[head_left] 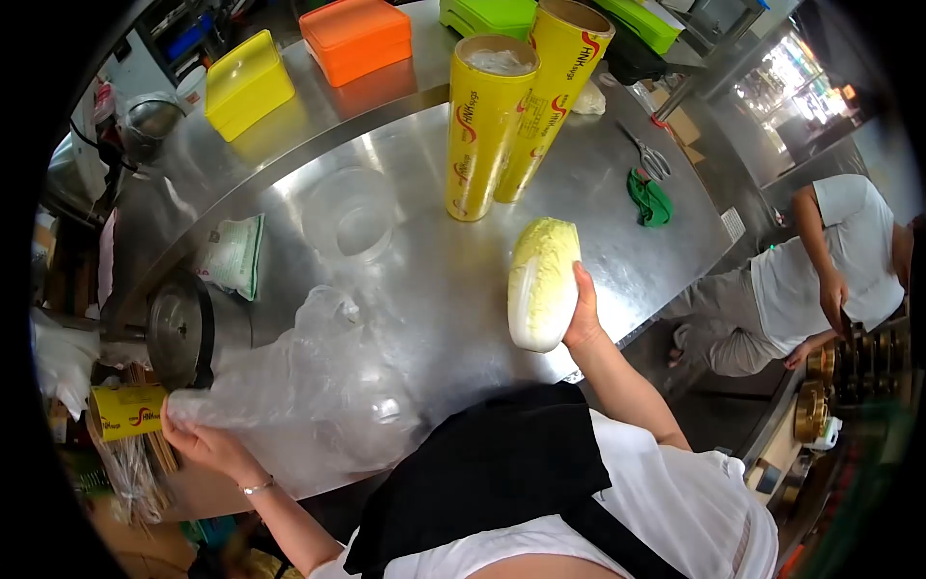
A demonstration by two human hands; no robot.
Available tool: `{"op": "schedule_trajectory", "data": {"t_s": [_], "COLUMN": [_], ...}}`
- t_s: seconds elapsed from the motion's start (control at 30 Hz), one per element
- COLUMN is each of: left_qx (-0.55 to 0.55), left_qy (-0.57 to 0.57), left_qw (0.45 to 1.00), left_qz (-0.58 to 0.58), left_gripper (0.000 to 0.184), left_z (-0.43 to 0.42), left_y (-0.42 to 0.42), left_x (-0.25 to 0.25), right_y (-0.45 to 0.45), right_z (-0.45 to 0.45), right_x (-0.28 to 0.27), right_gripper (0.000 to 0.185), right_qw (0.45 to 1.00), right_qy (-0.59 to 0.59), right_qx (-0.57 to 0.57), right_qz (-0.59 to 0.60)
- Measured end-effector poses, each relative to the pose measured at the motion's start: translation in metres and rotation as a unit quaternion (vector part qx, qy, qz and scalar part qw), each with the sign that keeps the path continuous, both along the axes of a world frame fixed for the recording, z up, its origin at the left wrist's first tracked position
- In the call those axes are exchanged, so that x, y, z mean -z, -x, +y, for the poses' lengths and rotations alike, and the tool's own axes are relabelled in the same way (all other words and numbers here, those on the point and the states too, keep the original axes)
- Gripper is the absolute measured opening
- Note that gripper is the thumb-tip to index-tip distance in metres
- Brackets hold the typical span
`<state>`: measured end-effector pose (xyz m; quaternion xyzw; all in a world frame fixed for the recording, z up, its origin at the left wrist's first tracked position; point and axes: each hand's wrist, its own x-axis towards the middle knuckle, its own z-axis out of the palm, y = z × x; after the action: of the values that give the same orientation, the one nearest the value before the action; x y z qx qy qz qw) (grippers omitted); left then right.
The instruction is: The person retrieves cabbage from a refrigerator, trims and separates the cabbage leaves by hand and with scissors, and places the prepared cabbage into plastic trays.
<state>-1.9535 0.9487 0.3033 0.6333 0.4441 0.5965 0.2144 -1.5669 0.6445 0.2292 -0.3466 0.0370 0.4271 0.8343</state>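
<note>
My right hand (pixel 585 311) is wrapped round one side of a napa cabbage (pixel 543 280), pale yellow with a white base, and holds it over the steel table. At the lower left, my left hand (pixel 205 447) pinches the edge of clear plastic film (pixel 299 391). The film spreads crumpled across the table's near side; whether it is a loose sheet or a bag, I cannot tell. Two yellow cling film rolls (pixel 479 135) stand upright behind the cabbage, one partly hidden by the other. A clear round plastic bowl (pixel 350 217) sits further left.
A dark-rimmed metal pot (pixel 183 328) and a white-green packet (pixel 231 256) are at the left. Scissors (pixel 651 159) and a green cloth-like item (pixel 649 199) lie right. Yellow (pixel 249 87) and orange boxes (pixel 355 43) stand behind. Another person (pixel 820 270) works at the right.
</note>
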Motion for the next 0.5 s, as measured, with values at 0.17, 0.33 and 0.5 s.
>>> {"op": "schedule_trajectory", "data": {"t_s": [0.17, 0.33, 0.5], "left_qx": [0.096, 0.261, 0.405], "left_qy": [-0.061, -0.099, -0.006], "left_qw": [0.928, 0.918, 0.850], "left_qz": [0.354, 0.282, 0.336], "left_gripper": [0.049, 0.050, 0.043], "left_z": [-0.004, -0.071, -0.110], "left_y": [-0.058, -0.103, -0.137], "left_x": [-0.003, 0.002, 0.029], "right_y": [0.011, 0.015, 0.026], "right_z": [0.027, 0.048, 0.064], "right_x": [-0.004, 0.023, 0.027], "right_gripper": [0.069, 0.074, 0.074], "right_qw": [0.980, 0.733, 0.680], "right_qy": [0.144, 0.419, 0.389], "right_qx": [-0.029, -0.058, -0.146], "right_qz": [-0.137, -0.533, -0.605]}}
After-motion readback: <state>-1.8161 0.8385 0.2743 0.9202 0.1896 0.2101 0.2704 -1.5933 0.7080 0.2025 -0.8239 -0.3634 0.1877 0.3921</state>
